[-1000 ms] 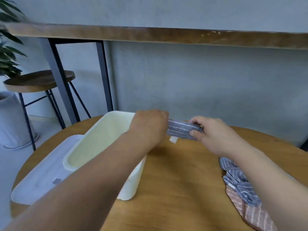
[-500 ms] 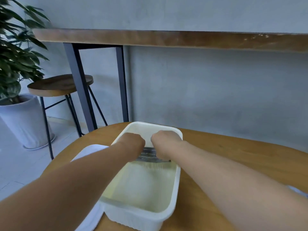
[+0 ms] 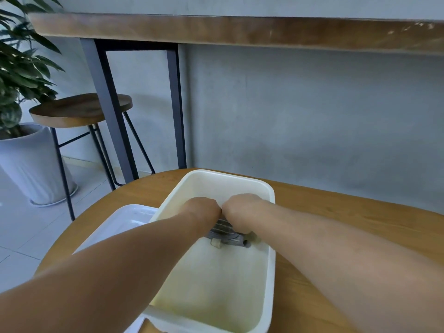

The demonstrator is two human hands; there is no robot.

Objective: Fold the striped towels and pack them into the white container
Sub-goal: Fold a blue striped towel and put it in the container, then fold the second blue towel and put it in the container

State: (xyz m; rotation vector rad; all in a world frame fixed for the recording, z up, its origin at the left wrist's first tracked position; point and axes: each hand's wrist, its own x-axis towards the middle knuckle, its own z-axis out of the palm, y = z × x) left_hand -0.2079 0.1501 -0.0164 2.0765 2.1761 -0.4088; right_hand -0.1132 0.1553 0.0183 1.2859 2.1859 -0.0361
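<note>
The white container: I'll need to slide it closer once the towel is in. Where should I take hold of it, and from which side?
Grip the white container by its rolled rim on the right long wall, coming from the right. That edge is bare and stands out, while the lid lies against the left side. Both the left hand and the right hand are inside on the folded striped towel.

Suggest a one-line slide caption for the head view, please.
Both hands, left and right, press a folded striped towel into the white container on the wooden table.
</note>
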